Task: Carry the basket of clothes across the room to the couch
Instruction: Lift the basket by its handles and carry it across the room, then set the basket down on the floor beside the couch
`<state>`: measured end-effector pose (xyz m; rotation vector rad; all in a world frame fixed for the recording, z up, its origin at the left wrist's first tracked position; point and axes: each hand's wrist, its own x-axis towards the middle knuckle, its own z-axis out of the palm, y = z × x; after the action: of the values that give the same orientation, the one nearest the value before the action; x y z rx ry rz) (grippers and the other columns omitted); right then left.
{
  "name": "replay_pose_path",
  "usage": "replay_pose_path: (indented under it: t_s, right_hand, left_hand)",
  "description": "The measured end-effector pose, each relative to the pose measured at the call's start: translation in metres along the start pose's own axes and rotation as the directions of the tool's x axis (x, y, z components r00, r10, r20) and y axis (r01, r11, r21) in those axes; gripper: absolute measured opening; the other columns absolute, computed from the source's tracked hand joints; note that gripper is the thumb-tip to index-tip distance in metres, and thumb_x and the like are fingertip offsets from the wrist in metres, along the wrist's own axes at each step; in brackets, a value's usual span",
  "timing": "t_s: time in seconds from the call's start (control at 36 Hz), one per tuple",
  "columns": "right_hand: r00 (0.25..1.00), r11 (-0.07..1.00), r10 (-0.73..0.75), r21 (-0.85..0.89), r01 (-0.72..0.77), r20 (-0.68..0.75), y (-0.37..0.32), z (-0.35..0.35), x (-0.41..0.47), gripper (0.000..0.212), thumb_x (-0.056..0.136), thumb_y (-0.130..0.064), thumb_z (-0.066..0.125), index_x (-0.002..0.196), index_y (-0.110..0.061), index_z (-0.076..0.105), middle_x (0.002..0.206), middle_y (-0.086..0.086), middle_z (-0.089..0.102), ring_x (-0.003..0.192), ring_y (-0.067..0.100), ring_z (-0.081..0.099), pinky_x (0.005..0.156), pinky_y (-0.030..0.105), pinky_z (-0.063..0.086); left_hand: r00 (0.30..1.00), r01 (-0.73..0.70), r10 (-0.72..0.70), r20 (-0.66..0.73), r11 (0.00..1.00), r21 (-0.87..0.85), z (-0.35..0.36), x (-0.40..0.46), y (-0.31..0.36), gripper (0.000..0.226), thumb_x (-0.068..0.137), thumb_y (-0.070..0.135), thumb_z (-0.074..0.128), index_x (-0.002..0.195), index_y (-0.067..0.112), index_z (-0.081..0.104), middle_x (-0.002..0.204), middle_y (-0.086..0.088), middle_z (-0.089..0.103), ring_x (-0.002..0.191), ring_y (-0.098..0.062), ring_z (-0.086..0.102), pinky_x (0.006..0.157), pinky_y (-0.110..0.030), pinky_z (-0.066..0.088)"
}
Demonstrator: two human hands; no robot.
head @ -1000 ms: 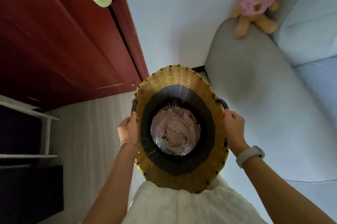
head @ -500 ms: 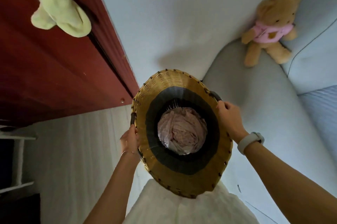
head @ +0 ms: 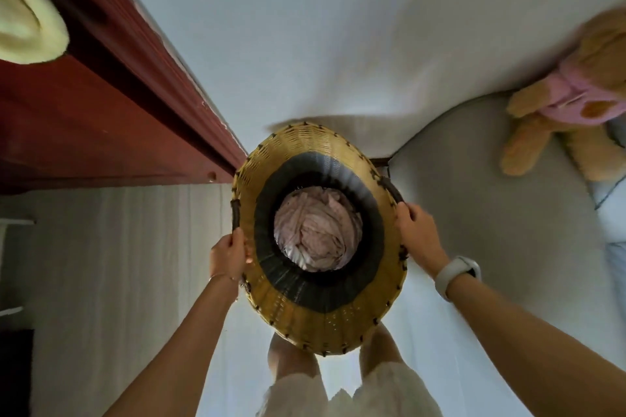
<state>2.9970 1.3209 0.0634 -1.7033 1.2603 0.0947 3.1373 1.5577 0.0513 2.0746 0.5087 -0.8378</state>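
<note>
Carry step, near the end by my read — couch arm sits at 2 o'clock, just beside the basket. To do this well I'd keep both handles level so the clothes stay put, and swing the basket clear of the red door at 10 o'clock. Left hand is closed around the dark handle at the rim's 9 o'clock; right hand is wrapped on the handle at 3 o'clock. Basket hangs between both grips, off the floor in front of my legs — pink clothes bunched at the bottom, dead centre. Teddy bear on the couch, at 2 o'clock.
</note>
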Motion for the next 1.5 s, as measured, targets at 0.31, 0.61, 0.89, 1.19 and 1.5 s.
replay_pose_path:
  t_s: [0.31, 0.61, 0.89, 1.19, 1.5]
  right_hand:
    - [0.977, 0.977, -0.032, -0.2, 0.076, 0.212, 0.056, 0.013, 0.117, 0.025, 0.09, -0.03, 0.033, 0.07, -0.022, 0.045, 0.065, 0.004, 0.044, 0.069, 0.026, 0.045, 0.068, 0.046, 0.039]
    - [0.972, 0.953, -0.128, -0.248, 0.176, 0.196, 0.048, 0.017, 0.15, 0.028, 0.092, -0.023, 0.031, 0.094, -0.003, 0.051, 0.082, 0.016, 0.053, 0.081, 0.037, 0.055, 0.077, 0.046, 0.046]
    - [0.949, 0.876, -0.222, -0.383, 0.295, 0.223, 0.055, 0.005, 0.151, 0.031, 0.094, -0.025, 0.036, 0.105, -0.002, 0.053, 0.087, 0.02, 0.063, 0.083, 0.035, 0.058, 0.075, 0.04, 0.045]
    - [0.806, 0.642, -0.431, -0.49, 0.59, 0.407, -0.032, 0.051, 0.179, 0.03, 0.091, -0.013, 0.039, 0.111, 0.001, 0.055, 0.116, 0.028, 0.058, 0.108, 0.041, 0.052, 0.08, 0.04, 0.036]
    - [0.766, 0.748, -0.391, -0.309, 0.588, 0.511, 0.015, 0.047, 0.105, 0.04, 0.092, -0.015, 0.039, 0.131, -0.01, 0.043, 0.137, 0.011, 0.05, 0.126, 0.021, 0.046, 0.104, 0.025, 0.032]
  left_hand:
    - [0.979, 0.157, -0.151, -0.137, 0.987, 0.036, 0.091, 0.027, -0.048, 0.036, 0.097, 0.026, 0.034, 0.111, 0.001, 0.056, 0.093, -0.011, 0.06, 0.082, -0.022, 0.055, 0.077, -0.029, 0.04]
    - [0.967, 0.138, -0.093, -0.236, 0.973, 0.183, 0.115, 0.053, -0.047, 0.037, 0.096, 0.028, 0.039, 0.119, 0.003, 0.051, 0.107, -0.019, 0.059, 0.085, -0.031, 0.056, 0.072, -0.03, 0.049]
    - [0.955, 0.112, 0.004, -0.297, 0.922, 0.372, 0.108, 0.047, -0.051, 0.035, 0.093, 0.028, 0.044, 0.1, 0.0, 0.065, 0.082, -0.013, 0.06, 0.072, -0.024, 0.054, 0.066, -0.03, 0.044]
    - [0.748, 0.652, -0.635, 0.194, 0.647, -0.395, 0.144, -0.004, -0.067, 0.01, 0.084, 0.003, 0.058, 0.076, -0.001, 0.055, 0.067, -0.013, 0.065, 0.062, -0.025, 0.063, 0.05, -0.031, 0.058]
    - [0.809, 0.588, -0.563, 0.17, 0.767, -0.257, 0.147, -0.002, -0.056, 0.028, 0.084, 0.028, 0.062, 0.096, 0.003, 0.057, 0.089, -0.015, 0.066, 0.071, -0.024, 0.063, 0.065, -0.03, 0.053]
